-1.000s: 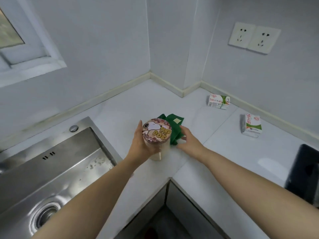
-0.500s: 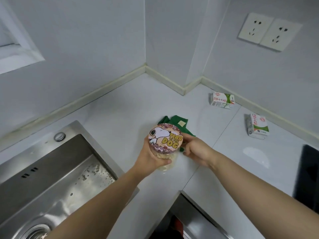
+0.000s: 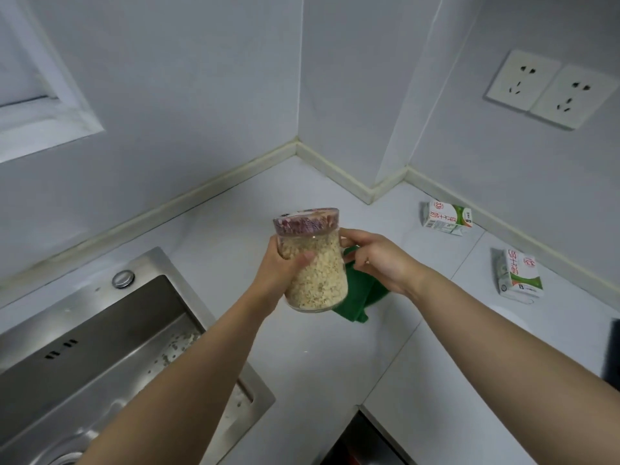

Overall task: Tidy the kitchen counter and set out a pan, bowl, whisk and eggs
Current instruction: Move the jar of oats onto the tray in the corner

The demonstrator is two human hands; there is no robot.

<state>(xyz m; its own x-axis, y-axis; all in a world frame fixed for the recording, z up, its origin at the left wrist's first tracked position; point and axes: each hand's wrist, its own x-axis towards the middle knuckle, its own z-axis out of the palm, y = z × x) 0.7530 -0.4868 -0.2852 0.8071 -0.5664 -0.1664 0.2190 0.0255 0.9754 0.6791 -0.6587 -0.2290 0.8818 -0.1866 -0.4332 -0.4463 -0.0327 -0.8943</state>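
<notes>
Moved: jar of oats (image 3: 313, 273) has risen off the bench (image 3: 235, 223) and turned, so its side faces the camera where the printed top of the lid (image 3: 307, 221) showed half a second ago.
Left grip (image 3: 281, 270): wrapped round the jar's left side, thumb across the glass, clamped on it.
Right grip (image 3: 382, 260): at the jar's upper right, forefinger touching just under the lid, other fingers curled; whether it clasps anything, I cannot tell.
Jar: in the air above the bench corner, leaning slightly, lid on, nearly full.
Cloth (image 3: 359, 297): green, below the right grip, partly hidden behind jar and hand.
Cartons: one (image 3: 446, 218) lying near the wall, another (image 3: 520, 273) apart from it, further right.
Sink (image 3: 100, 347): steel, at left, specks in its basin.
</notes>
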